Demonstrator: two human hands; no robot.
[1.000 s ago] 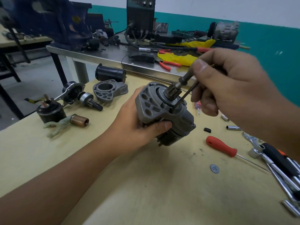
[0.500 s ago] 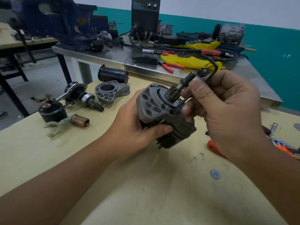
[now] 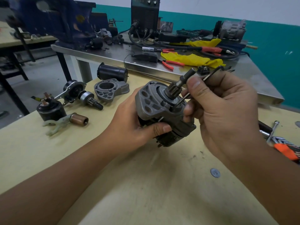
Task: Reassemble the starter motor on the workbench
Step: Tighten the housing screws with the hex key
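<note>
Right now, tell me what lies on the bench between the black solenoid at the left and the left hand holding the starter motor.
In the head view, the copper-coloured plunger with its pale fork lever lies between the solenoid and the left hand; bare benchtop follows.

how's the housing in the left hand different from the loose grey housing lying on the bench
The held housing is mounted on a motor body, in the left hand, clear of the bench; the loose housing lies alone on the yellow benchtop. A pinion shaft sticks out of the held housing; the loose housing's bore is empty. The right hand works a thin tool into the held one; nothing touches the loose one. Both are grey cast metal.
</note>
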